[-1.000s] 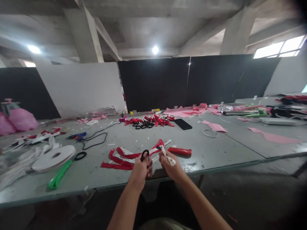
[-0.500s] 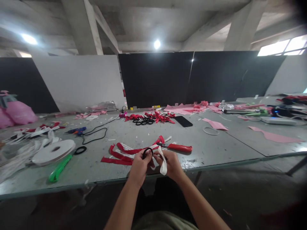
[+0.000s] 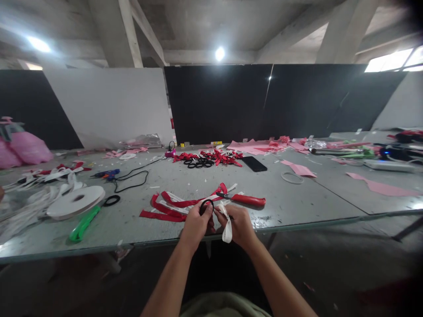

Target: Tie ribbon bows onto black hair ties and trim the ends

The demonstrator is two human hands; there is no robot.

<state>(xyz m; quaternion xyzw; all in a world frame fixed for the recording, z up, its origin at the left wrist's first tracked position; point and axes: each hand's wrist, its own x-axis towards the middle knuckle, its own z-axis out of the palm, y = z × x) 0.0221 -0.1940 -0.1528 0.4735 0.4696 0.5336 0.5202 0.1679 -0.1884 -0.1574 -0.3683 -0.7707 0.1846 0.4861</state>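
Observation:
My left hand point(image 3: 196, 224) is closed on a small black ring point(image 3: 206, 204), holding it upright at the near edge of the grey table point(image 3: 185, 185). My right hand point(image 3: 239, 224) pinches a short white ribbon strip point(image 3: 226, 222) right beside the ring; the strip's loose end hangs down over my fingers. Just beyond my hands lie several cut red and white ribbon strips point(image 3: 168, 210) and red-handled scissors point(image 3: 246, 200).
A white ribbon spool point(image 3: 76, 201), a green utility knife point(image 3: 82, 223) and a black ring point(image 3: 111, 200) lie at left. A blue glue gun point(image 3: 106, 174) with its black cord, a pile of red bows with black rings point(image 3: 208, 159), a phone point(image 3: 253, 164) and pink scraps point(image 3: 299, 169) lie farther back.
My hands have come closer together near the table edge. The white strip, first lying over my right hand, now hangs down from my fingers beside the ring. The view tilted slightly.

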